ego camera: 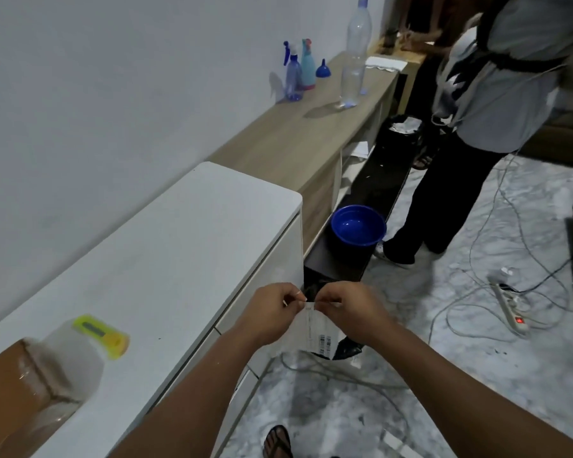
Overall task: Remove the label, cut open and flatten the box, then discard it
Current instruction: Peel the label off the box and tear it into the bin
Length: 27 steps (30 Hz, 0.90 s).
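Observation:
A white label [316, 328] with barcodes hangs in the air off the cabinet's front edge. My left hand [272, 312] and my right hand [348, 312] each pinch its top edge, close together. The brown cardboard box [20, 391] lies on the white cabinet top [166, 259] at the lower left, partly wrapped in clear tape. A yellow utility cutter [101, 335] lies on the cabinet top just behind the box. Below the label sits a dark bag or bin [346, 347], mostly hidden by my hands.
A blue basin [358, 228] stands on a low dark shelf. Spray bottles [295, 74] and a tall clear bottle [354, 61] stand on the wooden counter. Another person [477, 110] stands at the right. Cables and a power strip [510, 305] lie on the marbled floor.

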Tool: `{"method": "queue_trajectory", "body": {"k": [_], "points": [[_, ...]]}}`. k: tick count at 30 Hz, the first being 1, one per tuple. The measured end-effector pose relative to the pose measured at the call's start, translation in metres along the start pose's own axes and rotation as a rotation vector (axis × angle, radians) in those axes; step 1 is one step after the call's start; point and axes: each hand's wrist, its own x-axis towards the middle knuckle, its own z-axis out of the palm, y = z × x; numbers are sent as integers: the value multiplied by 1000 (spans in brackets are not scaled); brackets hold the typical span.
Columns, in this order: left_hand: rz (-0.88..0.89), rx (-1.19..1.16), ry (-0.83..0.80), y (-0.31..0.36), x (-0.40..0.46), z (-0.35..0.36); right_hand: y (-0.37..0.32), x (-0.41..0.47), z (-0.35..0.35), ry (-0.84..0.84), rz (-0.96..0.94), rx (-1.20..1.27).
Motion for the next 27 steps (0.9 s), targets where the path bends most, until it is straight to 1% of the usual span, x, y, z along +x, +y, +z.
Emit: {"method": "queue_trajectory", "body": {"k": [3,7,9,11,15,18,21,27], "points": [[9,-100,-1,-7,12,-4,-6,7,5,62,17,86],[30,-170,-4,-12,25,-12,-13,16,11,109,36,153],[10,-224,-25,-12,29,-14,-17,20,14,138,43,149],[-47,-279,-66,-13,33,-17,-18,23,17,183,25,128],[-144,-375,-164,-15,44,-23,-19,25,22,279,-84,13],[-212,-394,-106,-18,54,-23,-17,26,21,311,-151,27],[-249,-430,-48,-26,62,-24,-14,24,14,308,-133,140],[-303,-524,162,-27,81,-16,2,14,-12,375,106,518]]}}
